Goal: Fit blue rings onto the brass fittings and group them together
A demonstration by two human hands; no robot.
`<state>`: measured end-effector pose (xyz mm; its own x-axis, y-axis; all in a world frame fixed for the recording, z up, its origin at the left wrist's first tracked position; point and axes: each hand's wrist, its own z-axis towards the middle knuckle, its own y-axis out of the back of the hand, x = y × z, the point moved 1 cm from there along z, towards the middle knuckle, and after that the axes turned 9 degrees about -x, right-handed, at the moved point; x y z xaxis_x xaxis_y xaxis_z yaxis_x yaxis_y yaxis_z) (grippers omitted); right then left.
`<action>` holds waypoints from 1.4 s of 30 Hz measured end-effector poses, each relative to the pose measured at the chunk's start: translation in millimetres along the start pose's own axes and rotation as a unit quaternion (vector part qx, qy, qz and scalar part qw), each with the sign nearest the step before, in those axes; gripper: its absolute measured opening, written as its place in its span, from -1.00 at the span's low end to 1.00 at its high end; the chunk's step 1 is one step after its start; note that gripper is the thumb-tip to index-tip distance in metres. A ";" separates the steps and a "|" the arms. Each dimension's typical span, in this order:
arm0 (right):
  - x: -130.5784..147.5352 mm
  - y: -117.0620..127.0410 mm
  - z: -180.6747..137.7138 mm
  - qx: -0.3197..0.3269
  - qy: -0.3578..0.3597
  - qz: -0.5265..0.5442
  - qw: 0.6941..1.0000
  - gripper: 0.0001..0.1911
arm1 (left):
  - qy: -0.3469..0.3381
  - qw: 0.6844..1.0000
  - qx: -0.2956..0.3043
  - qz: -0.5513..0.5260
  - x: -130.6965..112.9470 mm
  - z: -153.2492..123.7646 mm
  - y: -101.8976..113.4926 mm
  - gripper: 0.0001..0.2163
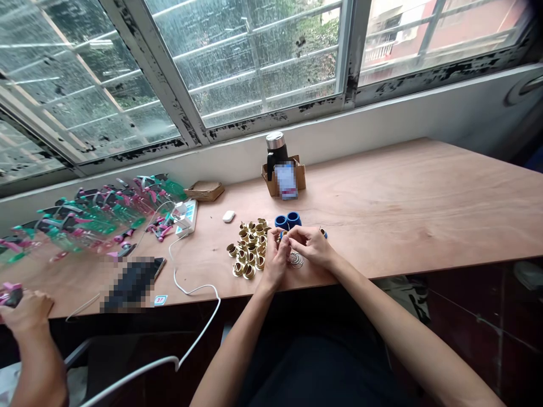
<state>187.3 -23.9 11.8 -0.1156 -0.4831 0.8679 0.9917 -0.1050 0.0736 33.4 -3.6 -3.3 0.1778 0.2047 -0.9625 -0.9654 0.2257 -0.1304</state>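
My left hand [275,261] and my right hand [311,244] meet near the table's front edge, fingers pinched around a small blue-and-gold round part [284,233], mostly hidden by the fingers. Left of them stands a cluster of several gold metal cup-shaped fittings [250,247]. Just behind the hands are two blue ring-shaped pieces [293,219], upright and side by side. Another blue piece [324,232] shows partly beyond my right hand. Thin silver wire rings [296,260] lie on the table below my right hand.
At the back, a black flask [276,148] stands in a cardboard box [301,174]. Leftward are a white case [228,216], power strip [190,217], white cable [175,271], phone [131,282] and several pink-green spray bottles [91,217]. A co-worker's hand [31,311] holds a pink-and-dark piece.
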 end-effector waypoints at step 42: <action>32.8 29.1 5.9 0.112 -0.017 -0.149 0.982 -0.91 | -0.104 0.976 0.004 0.189 -7.1 -2.4 -3.7 -0.75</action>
<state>212.7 -37.7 45.2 -0.4040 -0.4295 0.8077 0.9022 -0.0412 0.4294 35.3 -8.1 3.4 -0.1563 0.4631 -0.8724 -0.9680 0.1036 0.2285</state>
